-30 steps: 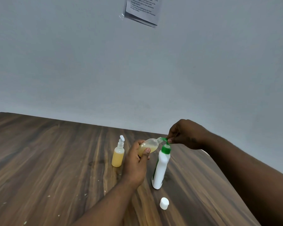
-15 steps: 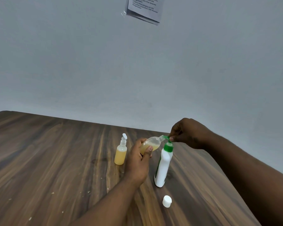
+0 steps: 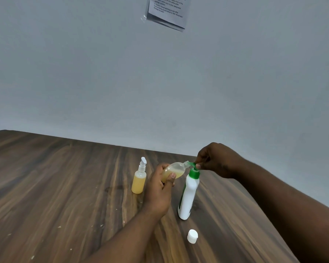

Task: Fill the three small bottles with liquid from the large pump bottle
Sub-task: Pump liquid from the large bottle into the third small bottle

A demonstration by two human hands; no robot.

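In the head view the left hand (image 3: 160, 192) has its fingers and thumb curled round a small clear bottle (image 3: 174, 170), partly filled with yellowish liquid and held tilted above the wooden table (image 3: 55, 186). Its neck meets the spout of the green pump head (image 3: 193, 166), which the right hand (image 3: 215, 160) pinches with bent fingertips. The large pump bottle (image 3: 188, 196), white, stands upright just right of the left hand, a small spray bottle (image 3: 139, 182) with yellow liquid stands to the left, and a white cap (image 3: 192, 236) lies nearer the camera.
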